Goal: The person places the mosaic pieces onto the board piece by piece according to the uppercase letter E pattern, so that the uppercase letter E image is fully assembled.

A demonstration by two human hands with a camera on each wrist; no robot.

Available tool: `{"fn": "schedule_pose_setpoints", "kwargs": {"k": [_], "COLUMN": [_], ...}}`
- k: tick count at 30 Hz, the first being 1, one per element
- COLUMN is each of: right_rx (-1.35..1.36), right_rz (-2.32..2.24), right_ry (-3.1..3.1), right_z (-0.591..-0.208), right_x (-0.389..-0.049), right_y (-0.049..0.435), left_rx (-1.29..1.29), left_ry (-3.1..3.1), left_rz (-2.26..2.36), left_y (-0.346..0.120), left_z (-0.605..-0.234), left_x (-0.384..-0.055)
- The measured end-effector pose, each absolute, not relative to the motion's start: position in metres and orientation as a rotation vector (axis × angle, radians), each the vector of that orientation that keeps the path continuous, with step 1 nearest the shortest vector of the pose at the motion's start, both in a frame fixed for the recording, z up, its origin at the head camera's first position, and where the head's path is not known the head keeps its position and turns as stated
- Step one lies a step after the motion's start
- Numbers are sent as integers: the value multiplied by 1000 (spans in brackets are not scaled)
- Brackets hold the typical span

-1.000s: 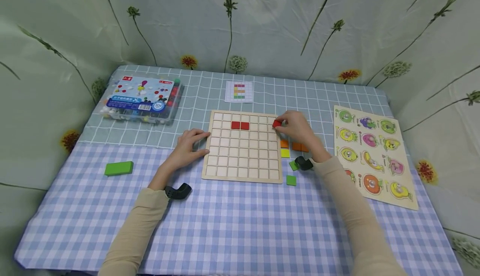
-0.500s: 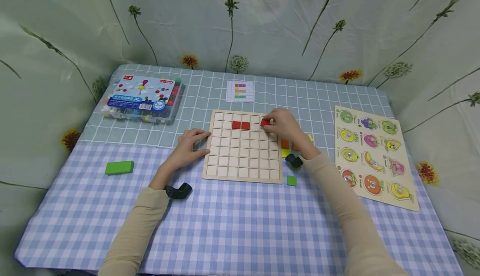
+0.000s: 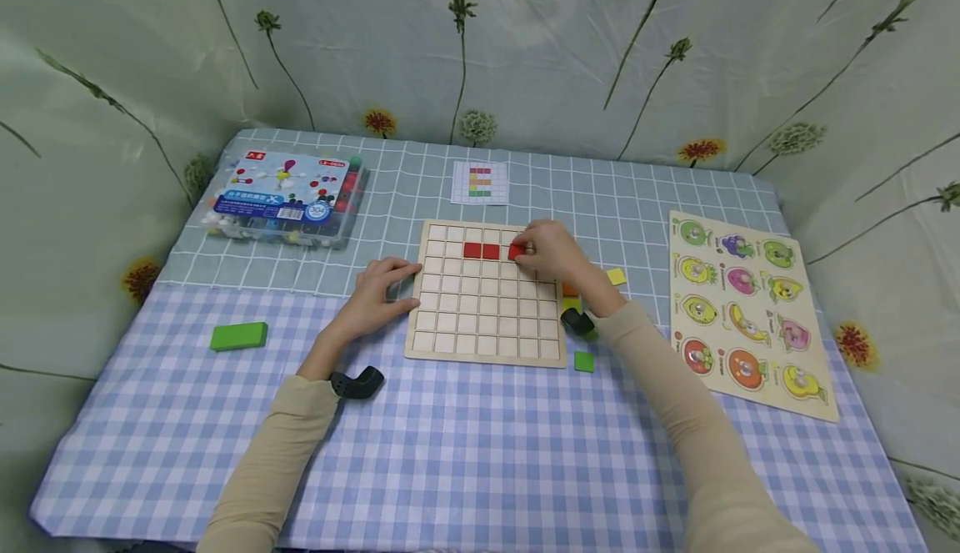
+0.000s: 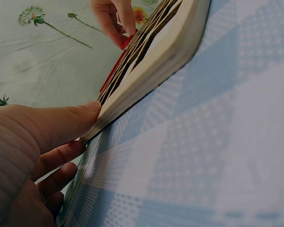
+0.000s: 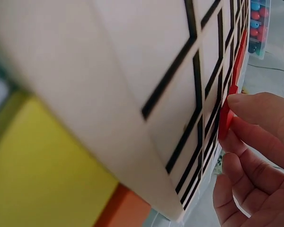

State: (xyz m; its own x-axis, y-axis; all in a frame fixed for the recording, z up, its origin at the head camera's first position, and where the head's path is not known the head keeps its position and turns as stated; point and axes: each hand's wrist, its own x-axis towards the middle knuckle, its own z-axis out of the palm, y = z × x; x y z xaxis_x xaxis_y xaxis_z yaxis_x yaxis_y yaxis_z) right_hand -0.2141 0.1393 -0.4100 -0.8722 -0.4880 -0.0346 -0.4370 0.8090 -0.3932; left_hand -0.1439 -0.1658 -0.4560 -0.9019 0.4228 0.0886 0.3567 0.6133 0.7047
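Observation:
A square wooden grid board (image 3: 487, 324) lies mid-table. Two red square tiles (image 3: 482, 251) sit side by side in its second row from the back. My right hand (image 3: 553, 251) pinches a third red tile (image 3: 516, 251) between thumb and fingers, close over that same row and a little right of the pair. In the right wrist view the pinched tile (image 5: 226, 118) is tilted near the grid. My left hand (image 3: 375, 290) rests at the board's left edge, thumb and fingertips spread apart against it; in the left wrist view the thumb (image 4: 80, 116) touches the wooden edge.
Right of the board lie yellow tiles (image 3: 616, 276), an orange tile (image 3: 570, 289) and green tiles (image 3: 583, 361), some partly under my right wrist. Behind stands a patterned card (image 3: 480, 183). A plastic case (image 3: 285, 198), a green block (image 3: 238, 336) and a fruit puzzle board (image 3: 750, 311) lie farther out.
My right hand has carried the red tile leftward from the board's right edge to over the second row, nearer the two red tiles. The left hand has stayed at the left edge.

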Motion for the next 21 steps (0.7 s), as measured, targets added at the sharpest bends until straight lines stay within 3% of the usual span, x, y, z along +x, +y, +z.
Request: {"fn": "schedule_pose_setpoints", "kwargs": {"k": [21], "right_rx": [-805], "right_rz": [-505], "right_ry": [2828], "right_z": [-412], "right_x": [-217], "right_y": [129], "left_rx": [663], "left_ry": [2739], "left_rz": [1178], "left_y": [-166], "left_z": [-456], "left_x": [-144]}}
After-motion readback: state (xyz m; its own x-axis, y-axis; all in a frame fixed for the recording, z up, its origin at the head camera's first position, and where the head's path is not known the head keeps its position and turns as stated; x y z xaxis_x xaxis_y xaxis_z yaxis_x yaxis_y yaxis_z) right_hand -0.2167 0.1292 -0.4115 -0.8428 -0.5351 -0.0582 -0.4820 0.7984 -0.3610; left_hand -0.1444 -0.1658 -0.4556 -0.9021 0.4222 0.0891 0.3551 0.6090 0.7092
